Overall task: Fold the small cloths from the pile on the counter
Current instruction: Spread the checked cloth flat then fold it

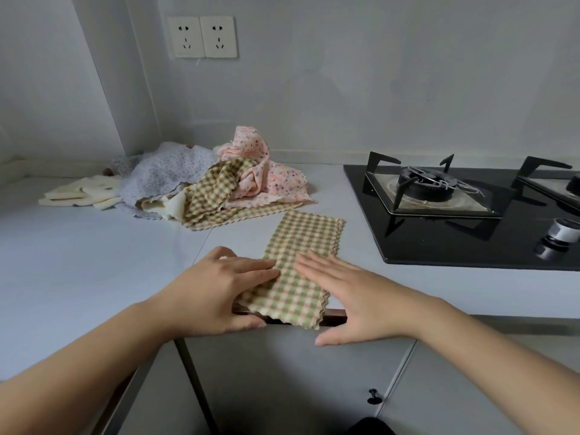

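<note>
- I am resting my left hand [216, 293] on the left edge of the green checked cloth [306, 243]. Its fingers [257, 266] are lying straight and pressed together, flat on the fabric, and the thumb is sitting at the front edge of the bench [78, 262].
- I am laying my right hand [361, 302] palm-down on the right side of the same cloth. Its fingers [317, 265] are lying straight and close together, and the thumb is spreading out sideways past the front edge of the bench.
- Neither hand is pinching or gripping the fabric; both are pressing it flat.
- The green checked cloth is lying folded into a long strip near the front of the bench, running from my hands away toward the gas hob [455, 215]. Its near end is hanging slightly over the front edge.
- The pile [204, 183] of unfolded cloths is sitting behind the strip, toward the wall, with floral pink, floral white and checked pieces tangling together. One checked piece from the pile is lying just beside the far end of the strip.
- A few cream cloths [81, 193] are lying flat to the left of the pile.
- Two wall sockets [202, 37] are showing above the pile.
</note>
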Demonstrator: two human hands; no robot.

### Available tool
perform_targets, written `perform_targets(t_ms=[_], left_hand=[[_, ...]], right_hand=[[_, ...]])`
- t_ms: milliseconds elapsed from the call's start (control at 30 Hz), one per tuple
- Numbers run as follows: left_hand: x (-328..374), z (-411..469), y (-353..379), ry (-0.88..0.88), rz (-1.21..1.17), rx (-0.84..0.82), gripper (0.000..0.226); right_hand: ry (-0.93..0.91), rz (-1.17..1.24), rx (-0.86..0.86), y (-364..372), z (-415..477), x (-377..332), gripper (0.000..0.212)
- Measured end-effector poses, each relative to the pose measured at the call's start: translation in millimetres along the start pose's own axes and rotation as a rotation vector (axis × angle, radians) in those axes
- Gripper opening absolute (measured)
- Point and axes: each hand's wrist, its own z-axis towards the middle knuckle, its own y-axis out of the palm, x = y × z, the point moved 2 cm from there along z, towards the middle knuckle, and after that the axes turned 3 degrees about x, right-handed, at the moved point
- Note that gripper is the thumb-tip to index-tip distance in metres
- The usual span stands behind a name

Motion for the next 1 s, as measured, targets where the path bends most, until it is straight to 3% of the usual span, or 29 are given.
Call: perform_targets(t_ms=[200,333,400,467,567,667,900,1000], left_hand=[[10.8,-1.8,-9.9,0.11,-0.104,0.14,0.044],[11.6,-3.6,-3.8,0.066,-0.18,0.068,0.042],[11.0,-0.6,-6.7,-0.139,-0.399,0.091,0.034],[9.5,12.8,-12.2,-0.412,-0.579,0.167,0.03],[-1.8,44.5,-10.0,-0.709,-0.619,0.175,0.034],[-16.1,73.1,-4.5,-0.879,-0.506,0.048,0.041],[-20.5,106.7,14.8,-1.085,-0.171,-0.19,0.029],[-8.7,112.5,13.5,-1.123,-0.032,-0.279,0.031]], right_hand=[[-0.113,-0.078,0.315,17.0,-2.9,-14.2,0.073],[-0.069,0.249,0.355,13.8,-8.7,-15.5,0.071],[0.04,0.46,0.354,8.4,-6.3,-9.4,0.054],[0.183,0.62,0.46,-1.6,2.1,-1.6,0.024],[0.515,0.817,0.461,-22.1,21.4,11.0,0.034],[0.749,1.068,0.315,-35.1,43.4,18.5,0.019],[1.07,0.754,0.126,-40.2,78.1,32.4,0.018],[1.051,0.614,0.091,-40.7,83.5,29.8,0.015]])
